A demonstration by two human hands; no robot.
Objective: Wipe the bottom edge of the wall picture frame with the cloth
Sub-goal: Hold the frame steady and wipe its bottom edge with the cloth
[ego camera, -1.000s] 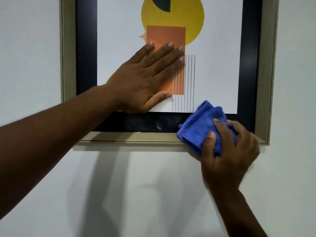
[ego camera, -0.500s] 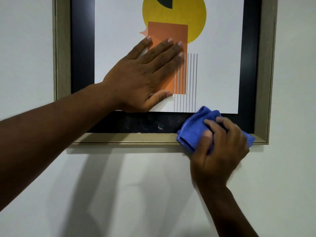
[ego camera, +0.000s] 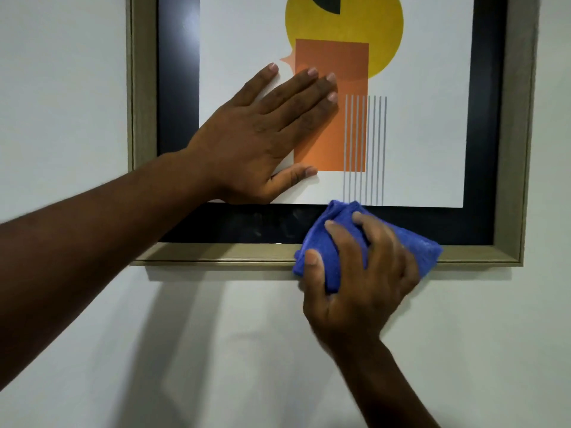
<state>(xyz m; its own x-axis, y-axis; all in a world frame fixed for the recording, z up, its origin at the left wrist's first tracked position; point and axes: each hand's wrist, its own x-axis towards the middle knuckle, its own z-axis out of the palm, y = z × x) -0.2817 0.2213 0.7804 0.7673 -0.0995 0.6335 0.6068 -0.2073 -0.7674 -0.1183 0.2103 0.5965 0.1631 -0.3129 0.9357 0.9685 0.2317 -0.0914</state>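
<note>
A picture frame (ego camera: 216, 254) with a pale wooden moulding and a black inner border hangs on a white wall. Its print shows a yellow circle, an orange rectangle and thin grey lines. My left hand (ego camera: 262, 134) lies flat and spread on the glass, left of centre. My right hand (ego camera: 361, 273) grips a bunched blue cloth (ego camera: 321, 242) and presses it against the frame's bottom edge, a little right of the middle. The cloth covers the moulding and part of the black border there.
Bare white wall (ego camera: 216, 350) surrounds the frame below and on both sides. Smudges show on the black border (ego camera: 256, 223) left of the cloth. Shadows of my arms fall on the wall under the frame.
My right hand has slid the blue cloth leftward along the bottom edge, away from the right corner. My left hand has stayed flat on the glass.
</note>
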